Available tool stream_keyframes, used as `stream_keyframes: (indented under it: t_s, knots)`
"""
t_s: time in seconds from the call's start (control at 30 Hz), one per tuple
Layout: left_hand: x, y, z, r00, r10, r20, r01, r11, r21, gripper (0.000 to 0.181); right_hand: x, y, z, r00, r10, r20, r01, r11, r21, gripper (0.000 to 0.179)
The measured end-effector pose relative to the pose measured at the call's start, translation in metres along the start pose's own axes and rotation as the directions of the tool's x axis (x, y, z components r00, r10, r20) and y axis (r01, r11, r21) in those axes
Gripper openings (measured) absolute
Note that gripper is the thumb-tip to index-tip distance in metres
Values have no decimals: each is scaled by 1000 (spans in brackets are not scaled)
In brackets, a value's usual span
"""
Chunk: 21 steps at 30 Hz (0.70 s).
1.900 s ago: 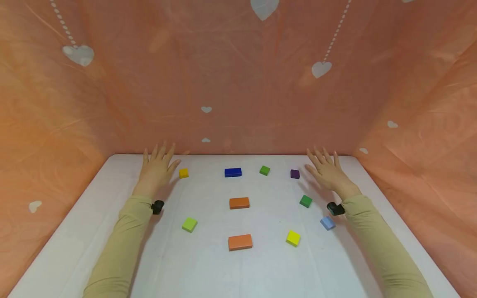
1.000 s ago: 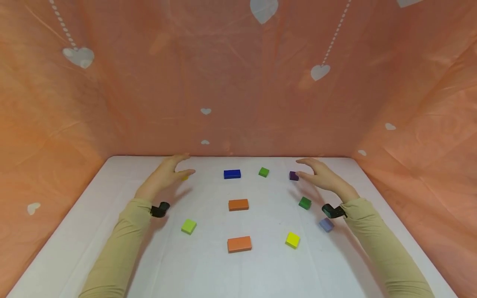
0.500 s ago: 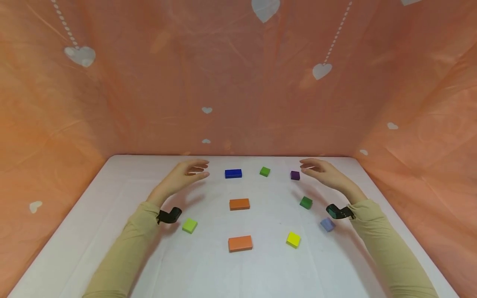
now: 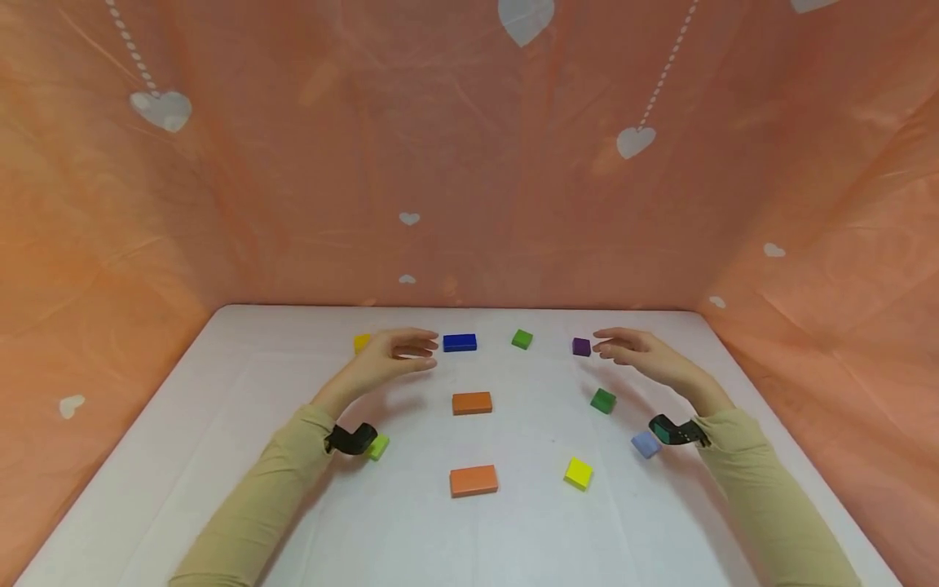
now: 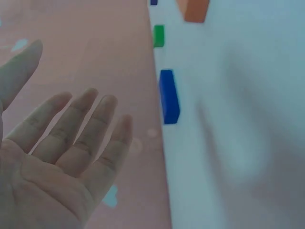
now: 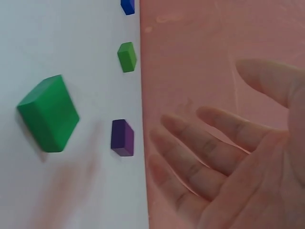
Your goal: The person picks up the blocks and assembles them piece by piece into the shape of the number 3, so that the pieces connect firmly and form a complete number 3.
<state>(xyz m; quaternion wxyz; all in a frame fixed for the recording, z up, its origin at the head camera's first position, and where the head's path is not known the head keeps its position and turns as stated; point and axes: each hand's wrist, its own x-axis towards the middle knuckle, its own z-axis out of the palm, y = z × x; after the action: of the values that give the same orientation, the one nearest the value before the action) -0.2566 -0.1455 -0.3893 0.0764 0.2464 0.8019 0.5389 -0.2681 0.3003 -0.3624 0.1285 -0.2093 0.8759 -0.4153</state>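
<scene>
My left hand (image 4: 386, 356) hovers above the white table with nothing in it, its fingers relaxed and pointing right. Just beyond its fingertips lies a blue rectangular block (image 4: 460, 343). Partly covered behind that hand is a golden-yellow block (image 4: 361, 342). My right hand (image 4: 645, 355) is raised over the far right, palm empty in the right wrist view. Its fingertips are nearest a small purple block (image 4: 581, 347), apart from it. A dark green block (image 4: 604, 401) lies below that hand. Between the hands at the back sits a green block (image 4: 522, 339).
Two orange blocks, the farther one (image 4: 472, 403) and the nearer one (image 4: 473, 481), lie mid-table. A yellow block (image 4: 578, 474) and a light blue block (image 4: 646, 444) are at right. A lime block (image 4: 378, 447) is partly hidden by the left wrist camera (image 4: 352, 440). Orange cloth (image 4: 469, 163) walls the table.
From spread fingers near the back edge, both hands have turned with fingers pointing inward. The left hand has moved right, past the golden-yellow block towards the blue one. The blocks have stayed put.
</scene>
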Motion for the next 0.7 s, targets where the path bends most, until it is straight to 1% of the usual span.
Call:
stream_keyframes:
  t_s: [0.2,0.33,0.43,0.5,0.6,0.7]
  knots:
    - [3,-7,12,995,-48,87,47,999,6,57,-4,7,4,998,28,50,-29,999,23,48]
    - [5,-10,20,987,-96,126,98,995,-4,60,-6,11,8,996,37,76,-39,999,30,48]
    - [7,-10,25,983,-119,136,121,993,-4,60,-8,13,9,995,43,88,-45,999,21,48]
    - [7,-10,28,983,-122,139,123,992,0,59,-9,14,10,994,43,95,-45,999,18,48]
    - [7,-11,31,984,-113,141,110,994,26,57,-11,15,10,994,40,106,-43,999,28,48]
    - [8,-10,34,982,-125,143,119,992,50,57,-14,16,11,992,54,118,-58,998,30,49]
